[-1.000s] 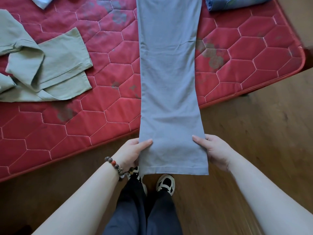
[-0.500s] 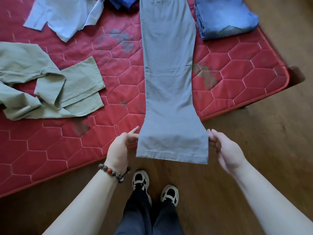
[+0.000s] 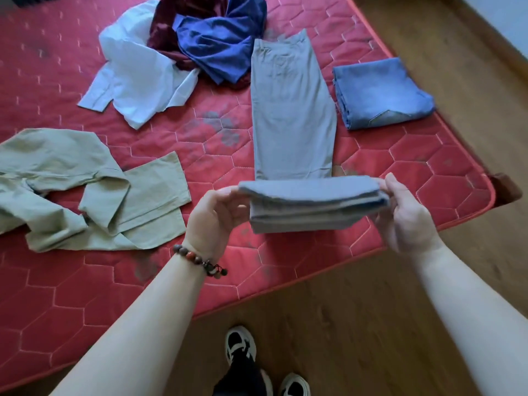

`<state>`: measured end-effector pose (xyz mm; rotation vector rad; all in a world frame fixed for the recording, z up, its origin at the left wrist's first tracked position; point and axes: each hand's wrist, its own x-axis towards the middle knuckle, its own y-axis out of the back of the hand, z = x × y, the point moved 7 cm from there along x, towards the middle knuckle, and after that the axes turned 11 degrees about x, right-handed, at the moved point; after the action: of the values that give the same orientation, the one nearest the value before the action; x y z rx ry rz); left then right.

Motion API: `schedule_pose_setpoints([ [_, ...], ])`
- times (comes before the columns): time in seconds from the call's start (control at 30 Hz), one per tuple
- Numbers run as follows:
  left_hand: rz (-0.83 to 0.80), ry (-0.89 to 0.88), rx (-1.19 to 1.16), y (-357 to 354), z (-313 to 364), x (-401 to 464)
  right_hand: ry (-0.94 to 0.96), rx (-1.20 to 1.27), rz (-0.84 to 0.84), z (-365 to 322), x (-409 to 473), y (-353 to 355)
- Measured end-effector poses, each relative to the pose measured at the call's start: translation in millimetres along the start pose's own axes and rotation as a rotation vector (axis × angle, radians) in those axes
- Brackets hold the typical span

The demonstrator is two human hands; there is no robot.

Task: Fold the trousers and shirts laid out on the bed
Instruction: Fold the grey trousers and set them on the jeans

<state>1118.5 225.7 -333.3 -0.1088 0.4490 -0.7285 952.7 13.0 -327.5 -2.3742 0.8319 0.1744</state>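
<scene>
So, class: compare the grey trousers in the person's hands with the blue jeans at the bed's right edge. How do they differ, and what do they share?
The grey trousers are half folded, their leg ends lifted; the blue jeans lie as a finished, compact stack.
The left hand and right hand grip the grey trousers; nothing touches the jeans.
The trousers stretch long; the jeans are short and squarish.
Both rest on the red mattress.

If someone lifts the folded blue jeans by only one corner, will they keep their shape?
Probably not. The folded blue jeans are soft stacked layers with nothing binding them, so they would likely droop and unfold. Denim looks thick, so the bundle may feel fairly heavy for its size. On the quilted mattress it would probably slide whole when pushed, not roll.
</scene>
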Motion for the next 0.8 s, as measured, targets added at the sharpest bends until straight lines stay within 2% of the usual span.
schedule_pose_setpoints([
  [0.1, -0.005, -0.012, -0.085, 9.4, 0.2, 52.4, 0.002, -0.015, 0.091, 0.3, 52.2, 11.0],
  [0.2, 0.175, 0.235, -0.103, 30.2, -59.9, 112.1, -0.171, -0.133, 0.232, 52.8, 105.2, 47.0],
  [0.27, 0.206, 0.424, 0.046, 36.2, -114.9, 131.9, -0.303, -0.283, 0.27, 97.3, 121.3, 69.9],
  [0.3, 0.181, 0.452, 0.192, 39.1, -135.3, 136.7, -0.307, -0.388, 0.296, 113.2, 125.4, 81.2],
  [0.4, 0.203, 0.387, 0.439, 53.4, -158.4, 143.7, -0.204, -0.632, 0.451, 128.6, 129.7, 110.0],
  [0.53, 0.248, 0.281, 0.609, 55.8, -144.2, 151.4, -0.119, -0.632, 0.556, 124.4, 127.4, 114.9],
  [0.6, 0.246, 0.264, 0.693, 51.3, -141.7, 157.3, -0.12, -0.633, 0.529, 125.8, 130.2, 111.2],
  [0.7, 0.242, 0.278, 0.827, 47.0, -142.4, 164.5, -0.226, -0.515, 0.45, 135.0, 135.5, 102.7],
  [0.8, 0.213, 0.259, 0.791, 37.0, -136.1, 166.2, -0.198, -0.43, 0.377, 127.4, 140.8, 88.3],
])
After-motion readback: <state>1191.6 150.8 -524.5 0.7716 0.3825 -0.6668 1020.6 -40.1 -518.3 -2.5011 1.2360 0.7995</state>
